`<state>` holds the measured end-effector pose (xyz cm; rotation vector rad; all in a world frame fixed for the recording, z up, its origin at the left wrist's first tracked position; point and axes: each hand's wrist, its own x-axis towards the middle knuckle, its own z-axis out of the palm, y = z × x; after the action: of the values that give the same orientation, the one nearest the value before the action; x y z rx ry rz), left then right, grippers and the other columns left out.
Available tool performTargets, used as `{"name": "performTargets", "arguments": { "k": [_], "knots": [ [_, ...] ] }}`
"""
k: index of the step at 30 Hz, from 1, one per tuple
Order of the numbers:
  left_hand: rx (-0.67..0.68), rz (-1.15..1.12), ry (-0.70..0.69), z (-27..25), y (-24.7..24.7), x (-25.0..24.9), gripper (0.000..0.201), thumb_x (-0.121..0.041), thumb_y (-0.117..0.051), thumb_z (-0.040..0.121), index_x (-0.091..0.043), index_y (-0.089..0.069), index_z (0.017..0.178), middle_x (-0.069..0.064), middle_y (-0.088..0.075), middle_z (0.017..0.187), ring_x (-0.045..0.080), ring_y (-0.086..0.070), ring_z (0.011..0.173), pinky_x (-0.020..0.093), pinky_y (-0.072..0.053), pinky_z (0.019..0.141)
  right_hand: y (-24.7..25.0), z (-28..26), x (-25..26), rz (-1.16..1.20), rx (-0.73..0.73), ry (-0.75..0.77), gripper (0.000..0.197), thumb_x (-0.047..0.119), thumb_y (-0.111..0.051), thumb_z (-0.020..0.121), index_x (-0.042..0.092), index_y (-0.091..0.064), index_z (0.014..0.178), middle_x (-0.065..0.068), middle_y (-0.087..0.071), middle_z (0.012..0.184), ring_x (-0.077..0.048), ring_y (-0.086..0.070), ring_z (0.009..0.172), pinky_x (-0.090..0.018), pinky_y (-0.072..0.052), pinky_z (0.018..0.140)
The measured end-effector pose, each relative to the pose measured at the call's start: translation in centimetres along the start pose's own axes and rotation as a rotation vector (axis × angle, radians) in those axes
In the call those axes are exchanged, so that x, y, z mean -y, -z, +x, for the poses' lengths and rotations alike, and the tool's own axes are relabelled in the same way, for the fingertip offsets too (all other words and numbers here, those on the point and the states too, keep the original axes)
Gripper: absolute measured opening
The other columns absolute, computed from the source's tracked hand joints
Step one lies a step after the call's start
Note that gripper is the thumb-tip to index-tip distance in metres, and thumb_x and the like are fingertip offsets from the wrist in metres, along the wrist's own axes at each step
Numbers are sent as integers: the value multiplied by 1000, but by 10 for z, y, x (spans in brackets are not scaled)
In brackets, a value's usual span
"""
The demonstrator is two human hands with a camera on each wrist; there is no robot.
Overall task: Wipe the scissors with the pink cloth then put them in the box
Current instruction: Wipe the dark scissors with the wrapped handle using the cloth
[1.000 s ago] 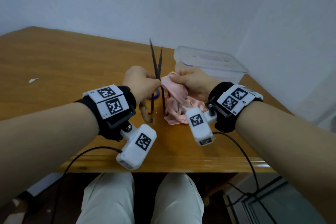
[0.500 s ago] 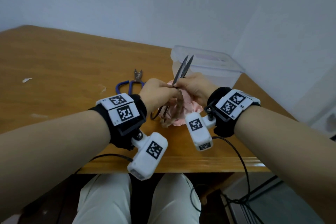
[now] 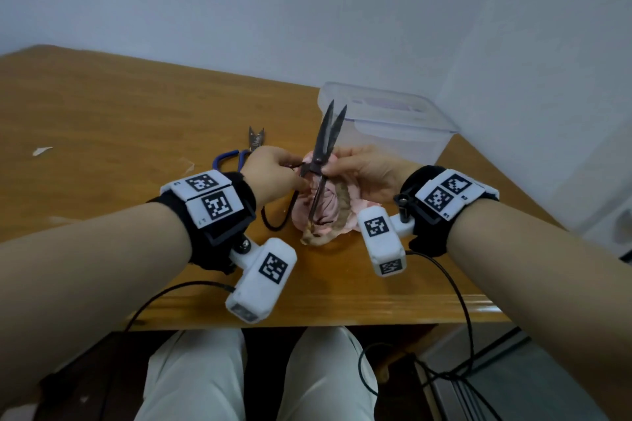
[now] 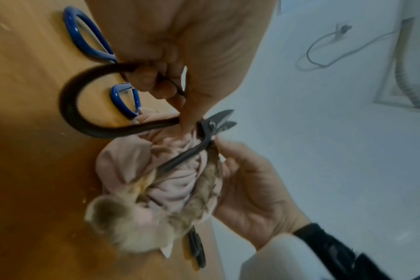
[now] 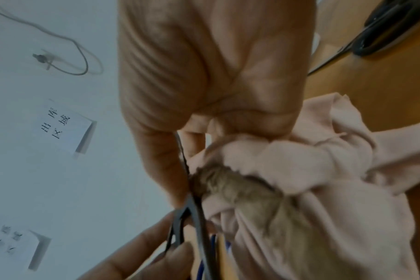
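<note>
While the black scissors [image 3: 323, 147] are held upright above the near part of the wooden bench [image 3: 102, 120], their blades are seen slightly parted with the tips pointing up and away, in front of the clear plastic box [image 3: 403, 126]. The left hand [image 3: 273, 174] is curled round the dark handle loops, one large loop being shown in the left wrist view pinched between thumb and fingers. The pink cloth [image 3: 325, 208] is gripped by the right hand [image 3: 369, 171], bunched in the palm with stained brownish folds hanging down to the bench, and is pressed against the scissors just below the pivot, where the right fingers are closed on the metal through the fabric. The box is set at the far right corner of the bench, close to the wall, and its interior cannot be made out clearly. A second pair of scissors with blue handles [image 3: 239, 154] is laid flat on the bench behind the left hand, apart from the cloth. A small white scrap [image 3: 41, 150] is seen far to the left.
</note>
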<state>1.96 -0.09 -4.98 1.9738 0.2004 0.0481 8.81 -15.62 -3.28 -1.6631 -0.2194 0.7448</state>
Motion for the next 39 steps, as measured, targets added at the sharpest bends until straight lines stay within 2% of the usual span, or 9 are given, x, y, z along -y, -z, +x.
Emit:
{"name": "performTargets", "arguments": {
  "k": [3,6,9,12,17,23,27,35,39],
  "knots": [
    [18,-43,59,3,5,-1,50,-3,-71,81,-15,-59,128,5,-60,125,25,-53,119,29,-46,87,4,-3,-2,-119,16,-21,22,-13,-51,87,-6,-64,103,-15,-70,84,-24,-68,80,-38,-56,84],
    [-26,-45,115,0,5,-2,8,-22,-66,86,-15,-63,83,4,-48,68,15,-44,54,23,-35,45,4,-4,-1,-187,14,9,21,-14,-54,85,-3,-72,80,-12,-71,70,-19,-70,65,-31,-59,70],
    [-16,68,111,3,6,5,43,-47,-71,80,-4,-68,84,9,-47,66,10,-31,37,18,-25,36,2,-4,1,-229,22,26,21,-14,-59,82,-1,-72,73,-12,-71,69,-20,-69,65,-32,-58,72],
    [-22,79,75,5,6,7,59,-49,-73,77,6,-71,96,9,-47,58,12,-37,37,22,-31,43,-2,-5,1,-250,2,13,12,-12,-63,79,-2,-70,81,-14,-70,72,-24,-68,69,-36,-56,78],
    [29,40,41,7,4,13,49,-46,-69,82,3,-70,92,12,-58,82,25,-53,70,36,-43,67,-3,-2,-2,-257,-17,6,15,-8,-68,77,3,-69,86,-12,-71,76,-23,-67,75,-37,-55,82],
    [63,-41,-12,-3,6,16,49,-38,-62,90,11,-64,86,15,-56,66,28,-51,62,35,-42,62,21,5,-5,-92,-299,-72,36,1,-77,66,-5,-66,99,-29,-65,109,-40,-62,108,-54,-47,97],
    [89,-59,13,-10,2,17,31,-31,-59,94,-8,-64,74,2,-58,47,16,-56,45,22,-46,48,32,13,0,164,-483,-47,11,6,-51,95,-3,-57,93,-18,-60,88,-23,-62,83,-34,-49,94],
    [79,-192,74,-7,-7,12,16,-17,-67,88,-5,-65,77,1,-61,58,13,-55,53,28,-51,65,-1,6,-2,212,-74,-140,32,31,-52,89,3,-54,104,-15,-53,82,-22,-50,70,-33,-43,69],
    [92,-203,87,-7,-3,15,12,-14,-65,89,-5,-64,80,-3,-61,52,10,-57,47,28,-51,64,2,0,2,226,77,-149,40,-5,-50,67,2,-49,107,-19,-55,82,-25,-56,73,-36,-56,72]
  ]
}}
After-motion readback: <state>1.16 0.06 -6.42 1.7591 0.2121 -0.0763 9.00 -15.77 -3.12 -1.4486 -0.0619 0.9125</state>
